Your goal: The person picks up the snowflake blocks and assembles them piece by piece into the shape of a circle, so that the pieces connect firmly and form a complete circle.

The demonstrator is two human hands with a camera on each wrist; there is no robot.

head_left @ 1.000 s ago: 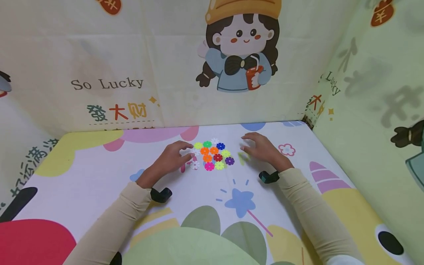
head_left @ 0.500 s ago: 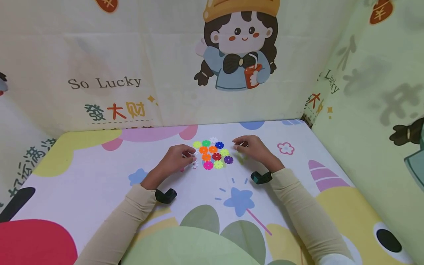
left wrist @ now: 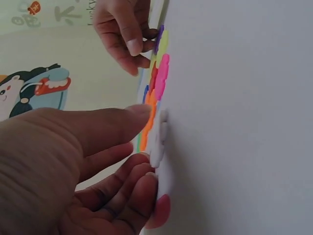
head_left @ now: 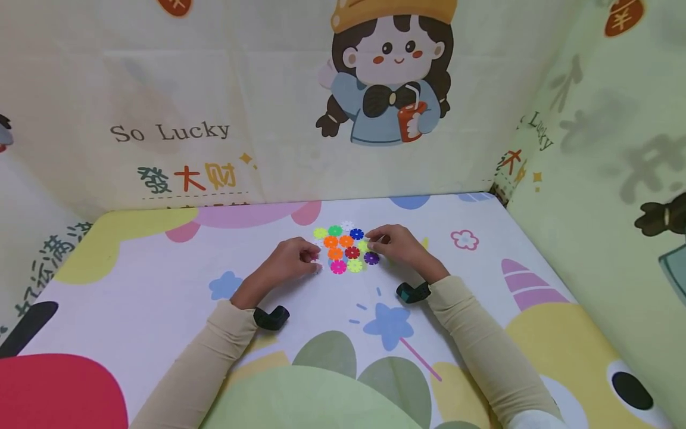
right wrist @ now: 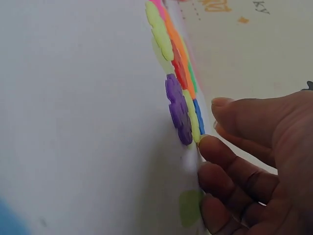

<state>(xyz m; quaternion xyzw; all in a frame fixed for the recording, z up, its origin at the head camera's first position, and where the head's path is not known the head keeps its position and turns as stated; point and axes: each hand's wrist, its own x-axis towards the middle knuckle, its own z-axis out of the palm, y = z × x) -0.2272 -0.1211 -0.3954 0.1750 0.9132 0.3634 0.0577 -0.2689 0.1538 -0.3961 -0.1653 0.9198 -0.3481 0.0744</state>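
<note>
A flat cluster of small notched plastic discs lies on the table, among them orange (head_left: 334,254), red (head_left: 352,252), pink (head_left: 338,267), green (head_left: 334,230), blue (head_left: 356,234) and purple (head_left: 371,258) ones. At the cluster's left side is my left hand (head_left: 293,261), thumb and fingers bent around the edge of white discs (left wrist: 159,139) with a gap between them. My right hand (head_left: 399,243) is at the right side. Its lower fingertips rest at the table beside a yellow-green disc (right wrist: 193,117), and its thumb stands apart from them in the right wrist view.
The tabletop cover (head_left: 316,310) carries printed shapes, including a blue star wand (head_left: 388,328). A cartoon-printed backdrop (head_left: 284,89) rises behind the table and at both sides. Black wrist cameras (head_left: 272,318) sit under both wrists.
My right hand has moved left and slightly nearer, up to the cluster's right edge. The left hand has shifted a little right and nearer, over the white discs. The discs look unmoved.
</note>
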